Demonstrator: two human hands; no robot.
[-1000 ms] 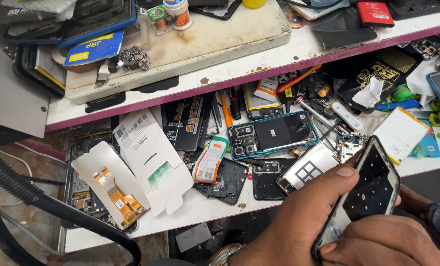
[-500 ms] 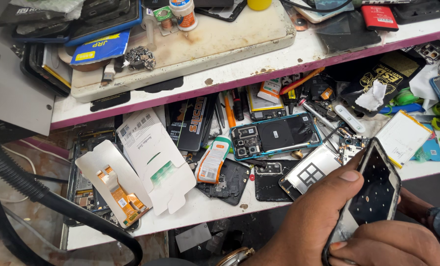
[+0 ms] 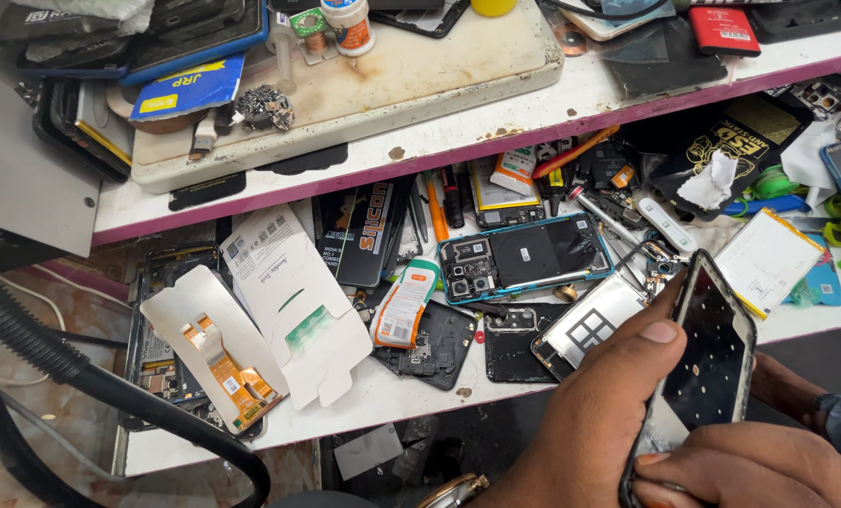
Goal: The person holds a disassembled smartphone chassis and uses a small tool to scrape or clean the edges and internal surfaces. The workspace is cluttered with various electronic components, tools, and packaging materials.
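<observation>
Your left hand [image 3: 585, 419] grips the black phone screen panel [image 3: 707, 362], thumb along its edge; your right hand [image 3: 754, 470] pinches its lower corner.

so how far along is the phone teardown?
Done: an opened phone lies on the bench with its insides bared, loose back covers beside it. In hand: left hand and right hand both grip a dark phone screen panel. Left: nothing shows that panel fitted to any body.

Bright, even overhead light on my desk [image 3: 533, 103]; soft shadow under its front edge. Glare on the phone screen [image 3: 712, 357]. Sharp focus, slight bending at the picture's edges.
</observation>
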